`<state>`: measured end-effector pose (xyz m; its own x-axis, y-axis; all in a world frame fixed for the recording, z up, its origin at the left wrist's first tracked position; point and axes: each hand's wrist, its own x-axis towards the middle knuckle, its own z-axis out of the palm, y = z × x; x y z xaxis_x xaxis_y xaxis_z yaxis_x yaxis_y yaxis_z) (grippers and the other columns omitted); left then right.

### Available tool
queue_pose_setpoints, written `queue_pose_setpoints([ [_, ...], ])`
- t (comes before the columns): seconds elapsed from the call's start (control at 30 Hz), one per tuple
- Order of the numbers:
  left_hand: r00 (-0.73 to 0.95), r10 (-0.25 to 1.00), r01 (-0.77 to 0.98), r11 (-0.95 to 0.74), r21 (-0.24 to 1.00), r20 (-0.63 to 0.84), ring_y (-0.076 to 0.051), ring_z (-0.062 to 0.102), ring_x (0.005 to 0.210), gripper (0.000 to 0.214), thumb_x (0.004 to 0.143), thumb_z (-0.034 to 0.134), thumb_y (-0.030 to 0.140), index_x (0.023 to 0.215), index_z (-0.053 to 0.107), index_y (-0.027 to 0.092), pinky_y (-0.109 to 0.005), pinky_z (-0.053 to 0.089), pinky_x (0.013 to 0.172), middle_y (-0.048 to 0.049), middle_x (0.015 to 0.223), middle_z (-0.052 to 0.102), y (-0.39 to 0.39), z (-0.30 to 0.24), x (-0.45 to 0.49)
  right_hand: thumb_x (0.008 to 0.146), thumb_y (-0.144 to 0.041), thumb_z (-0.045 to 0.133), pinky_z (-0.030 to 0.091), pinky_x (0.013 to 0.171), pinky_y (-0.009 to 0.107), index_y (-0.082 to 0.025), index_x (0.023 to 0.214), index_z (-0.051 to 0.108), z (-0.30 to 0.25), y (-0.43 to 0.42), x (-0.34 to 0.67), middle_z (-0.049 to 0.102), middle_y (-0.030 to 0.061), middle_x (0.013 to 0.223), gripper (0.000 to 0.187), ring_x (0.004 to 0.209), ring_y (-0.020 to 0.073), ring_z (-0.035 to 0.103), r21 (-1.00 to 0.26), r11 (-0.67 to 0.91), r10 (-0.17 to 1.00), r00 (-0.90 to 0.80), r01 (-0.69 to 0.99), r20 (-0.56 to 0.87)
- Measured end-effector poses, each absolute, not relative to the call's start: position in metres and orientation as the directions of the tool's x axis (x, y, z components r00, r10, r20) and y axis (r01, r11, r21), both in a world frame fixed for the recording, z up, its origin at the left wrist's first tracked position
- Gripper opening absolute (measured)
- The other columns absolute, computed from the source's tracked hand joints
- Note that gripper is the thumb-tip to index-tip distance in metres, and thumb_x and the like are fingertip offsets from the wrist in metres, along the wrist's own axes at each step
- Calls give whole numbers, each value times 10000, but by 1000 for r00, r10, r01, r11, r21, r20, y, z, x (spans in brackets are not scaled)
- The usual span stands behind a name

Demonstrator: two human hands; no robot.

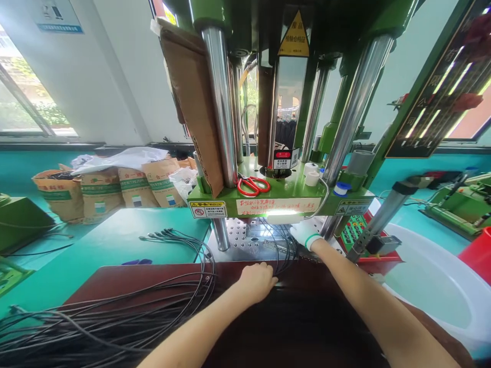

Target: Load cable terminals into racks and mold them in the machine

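Observation:
My left hand (258,282) is bare and closed, its fingers curled at the front edge of the dark red board (126,278). What it holds, if anything, is hidden. Just beyond it, several thin black cables (283,255) hang from the metal mold plate (264,231) inside the green press (245,202). My right hand (306,235), in a white glove with a green cuff, reaches in under the press beside those cables; its fingers are too hidden to tell whether they grip. A long bundle of black cables (169,301) lies across the board at my left.
Red-handled scissors (253,187) and a roll of blue tape (341,189) rest on the press ledge. A push-button panel (358,237) and a big white tub (433,281) stand at the right. Paper sacks (102,191) line the back left wall. Chrome columns (220,102) flank the work area.

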<state>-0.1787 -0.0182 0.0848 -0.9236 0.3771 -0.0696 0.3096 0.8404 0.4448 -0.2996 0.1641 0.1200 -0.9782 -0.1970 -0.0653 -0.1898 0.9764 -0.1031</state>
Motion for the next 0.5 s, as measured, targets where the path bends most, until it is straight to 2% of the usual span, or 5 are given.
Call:
queue_pose_setpoints([
  [0.07, -941, 325, 223, 803, 553, -92, -264, 597, 831, 356, 773, 455, 519, 879, 549, 192, -360, 431, 727, -98, 855, 625, -20, 96, -201, 868, -254, 381, 391, 801, 331, -129, 1012, 631, 118, 162, -301, 632, 113, 1026, 315, 949, 218, 561, -95, 978, -189, -980, -184, -54],
  [0.13, -991, 123, 63, 783, 618, -56, -236, 600, 852, 408, 785, 416, 538, 992, 503, 198, -330, 429, 744, -78, 872, 637, -17, 104, -228, 875, -251, 359, 394, 787, 328, -123, 999, 638, 116, 158, -302, 644, 116, 991, 332, 915, 207, 573, -86, 982, -171, -984, -167, -45],
  [0.23, -988, -156, -120, 771, 626, 3, -258, 590, 927, 464, 798, 417, 482, 1119, 425, 147, -349, 416, 783, -124, 928, 637, -6, 105, -264, 890, -266, 370, 405, 788, 345, -114, 965, 635, 112, 153, -305, 652, 106, 922, 315, 867, 186, 584, -68, 988, -139, -990, -136, -37],
  [0.37, -965, -261, -189, 742, 643, 18, -279, 602, 914, 380, 792, 452, 314, 1103, 457, 95, -357, 427, 760, -175, 939, 641, -2, 94, -284, 888, -324, 428, 414, 805, 351, -117, 932, 622, 103, 154, -310, 639, 86, 903, 287, 847, 168, 581, -52, 989, -137, -990, -136, -15],
  [0.5, -961, -270, -164, 717, 677, 54, -197, 626, 844, 306, 811, 433, 252, 1086, 494, 132, -281, 445, 738, -98, 903, 669, -11, 82, -286, 875, -346, 459, 405, 828, 359, -130, 948, 601, 93, 156, -317, 620, 69, 958, 269, 880, 163, 566, -54, 988, -142, -990, -143, 20],
])
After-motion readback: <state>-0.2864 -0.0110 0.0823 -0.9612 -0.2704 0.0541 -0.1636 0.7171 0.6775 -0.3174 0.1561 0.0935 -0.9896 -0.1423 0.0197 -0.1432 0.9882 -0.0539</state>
